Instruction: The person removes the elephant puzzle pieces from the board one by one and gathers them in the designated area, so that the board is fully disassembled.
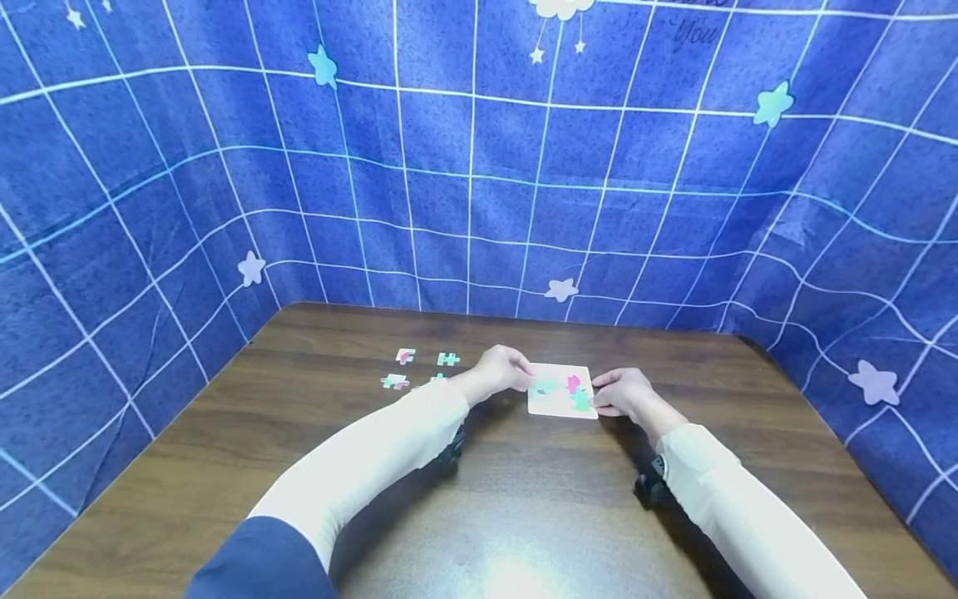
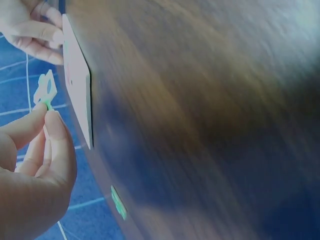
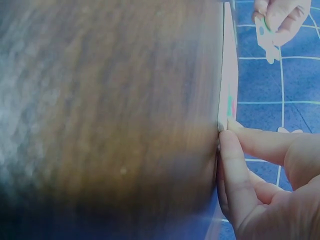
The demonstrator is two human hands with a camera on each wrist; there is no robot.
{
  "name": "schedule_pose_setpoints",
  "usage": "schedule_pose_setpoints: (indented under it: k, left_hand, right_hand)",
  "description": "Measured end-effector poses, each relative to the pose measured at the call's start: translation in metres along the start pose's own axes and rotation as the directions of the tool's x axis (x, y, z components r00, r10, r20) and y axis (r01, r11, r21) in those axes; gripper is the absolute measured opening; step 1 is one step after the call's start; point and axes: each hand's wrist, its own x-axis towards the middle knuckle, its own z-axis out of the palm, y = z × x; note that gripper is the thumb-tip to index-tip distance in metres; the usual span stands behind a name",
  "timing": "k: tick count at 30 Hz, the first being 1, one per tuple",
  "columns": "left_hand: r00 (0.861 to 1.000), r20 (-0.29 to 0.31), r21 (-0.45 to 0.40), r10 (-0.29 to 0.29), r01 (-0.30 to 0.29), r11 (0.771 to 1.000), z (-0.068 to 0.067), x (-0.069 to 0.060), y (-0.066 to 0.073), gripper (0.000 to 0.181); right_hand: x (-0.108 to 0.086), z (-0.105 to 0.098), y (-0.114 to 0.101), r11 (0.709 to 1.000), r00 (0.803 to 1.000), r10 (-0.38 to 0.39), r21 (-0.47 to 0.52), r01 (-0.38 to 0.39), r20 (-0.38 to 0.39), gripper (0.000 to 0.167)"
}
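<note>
My left hand (image 1: 505, 369) pinches a light puzzle piece (image 2: 46, 89) between thumb and finger, held above the left part of a flat puzzle board (image 1: 552, 412). The piece shows pale green and white in the left wrist view. At the board's right edge, my right hand (image 1: 627, 393) grips the rim with thumb and fingers, seen closely in the right wrist view (image 3: 267, 175). Pink and green shapes (image 1: 579, 393) show on the board's right half.
Left of the board, several loose puzzle pieces lie on the brown wooden table (image 1: 509, 491), among them one with red (image 1: 405, 356) and a green one (image 1: 448, 359). A blue curtain (image 1: 441, 216) with white lines and stars hangs behind and beside the table.
</note>
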Motion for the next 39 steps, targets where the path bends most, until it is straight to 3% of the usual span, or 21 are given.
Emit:
schedule_pose_setpoints:
  k: [16, 23, 26, 31, 39]
  left_hand:
    - [0.997, -0.044, 0.062, -0.061, 0.064, 0.996, -0.035, -0.005, -0.014, 0.012]
    - [0.996, -0.056, -0.018, -0.076, 0.075, 0.997, -0.041, -0.004, -0.026, 0.015]
    - [0.994, -0.068, -0.008, -0.091, 0.091, 0.996, -0.044, -0.005, -0.032, 0.016]
    - [0.991, -0.087, 0.114, -0.099, 0.108, 0.988, -0.051, -0.008, -0.035, 0.015]
    - [0.992, -0.118, 0.326, -0.047, 0.084, 0.942, -0.054, -0.010, -0.035, 0.010]
  right_hand:
    - [-0.001, -0.001, -0.001, 1.000, 1.000, 0.002, -0.002, -0.001, 0.021, 0.048]
    - [-0.001, -0.001, -0.001, 1.000, 1.000, 0.003, -0.016, -0.003, 0.014, 0.047]
    - [-0.001, -0.001, -0.001, 1.000, 1.000, 0.007, -0.018, -0.007, 0.012, 0.048]
    - [-0.001, 0.000, 0.000, 1.000, 1.000, 0.009, -0.002, -0.009, 0.012, 0.049]
    - [0.001, 0.000, 0.000, 1.000, 1.000, 0.001, 0.002, -0.001, 0.017, 0.049]
